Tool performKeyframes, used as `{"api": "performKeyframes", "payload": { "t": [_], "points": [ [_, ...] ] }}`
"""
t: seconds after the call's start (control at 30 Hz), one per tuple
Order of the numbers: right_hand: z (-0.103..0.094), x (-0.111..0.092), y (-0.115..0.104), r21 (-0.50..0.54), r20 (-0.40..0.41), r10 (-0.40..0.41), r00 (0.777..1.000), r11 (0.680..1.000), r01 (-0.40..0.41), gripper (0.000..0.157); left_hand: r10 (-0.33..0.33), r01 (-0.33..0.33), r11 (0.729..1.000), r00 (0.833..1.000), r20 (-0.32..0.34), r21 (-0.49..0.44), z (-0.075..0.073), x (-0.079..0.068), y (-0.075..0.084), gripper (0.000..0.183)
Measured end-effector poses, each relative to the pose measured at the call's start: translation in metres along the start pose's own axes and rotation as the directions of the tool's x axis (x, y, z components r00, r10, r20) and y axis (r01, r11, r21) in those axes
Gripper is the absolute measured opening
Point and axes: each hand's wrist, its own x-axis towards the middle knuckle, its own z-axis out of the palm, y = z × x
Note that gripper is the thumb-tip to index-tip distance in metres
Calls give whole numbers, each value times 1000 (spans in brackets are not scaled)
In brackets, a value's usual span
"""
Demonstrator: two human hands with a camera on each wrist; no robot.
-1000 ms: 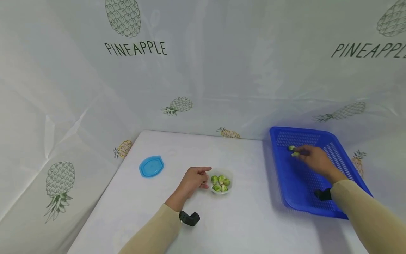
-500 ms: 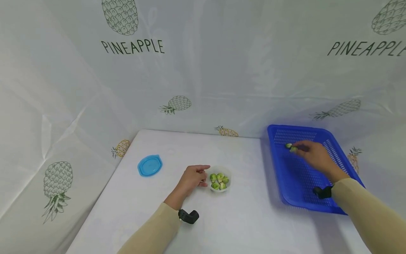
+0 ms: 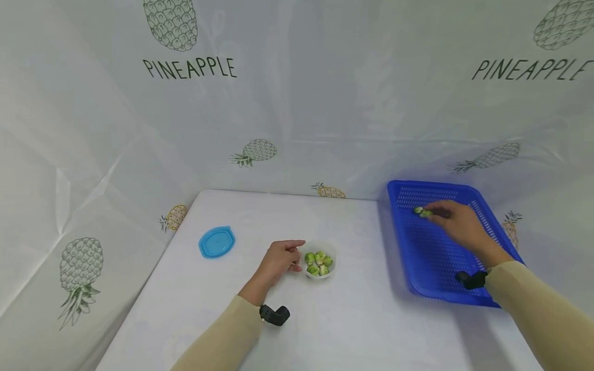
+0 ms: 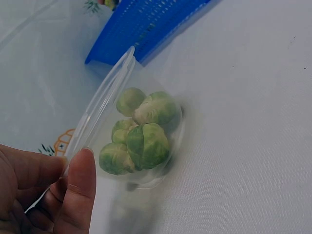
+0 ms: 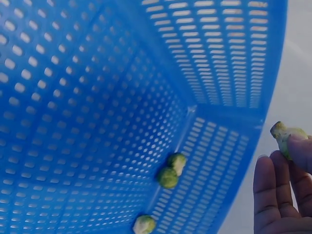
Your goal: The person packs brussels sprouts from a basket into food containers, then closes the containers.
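My left hand [image 3: 278,260] grips the rim of a clear plastic bowl [image 4: 146,80] between thumb and fingers. Several green Brussels sprouts [image 4: 148,146] lie inside the bowl, which stands on the white table. Over the far part of a blue basket [image 3: 413,273], my right hand [image 3: 457,221] pinches a single Brussels sprout [image 5: 285,139] with thumb and fingertips. The right wrist view shows other sprouts [image 5: 168,177] on the basket's bottom along one side wall.
A light blue lid [image 3: 217,242] lies flat on the table, left of the bowl. White sheeting [image 3: 297,103] printed with pineapples hangs behind the table and along its left side. The basket's perforated walls rise around the right hand.
The right hand has shifted slightly toward the basket's far side with the sprout. My left hand stays at the bowl. The head view has drifted a little.
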Motion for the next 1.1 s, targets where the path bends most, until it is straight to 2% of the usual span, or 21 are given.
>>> {"api": "performKeyframes", "payload": {
  "t": [0.6,1.1],
  "points": [
    [2,-15,-40,60,-84,-115,990,991,120,23,-2,2,1000,1000,-5,3,0,-2,2,43],
    [24,-22,-75,204,-150,-233,961,944,261,21,4,-4,1000,1000,-5,14,0,-2,3,44]
  ]
}}
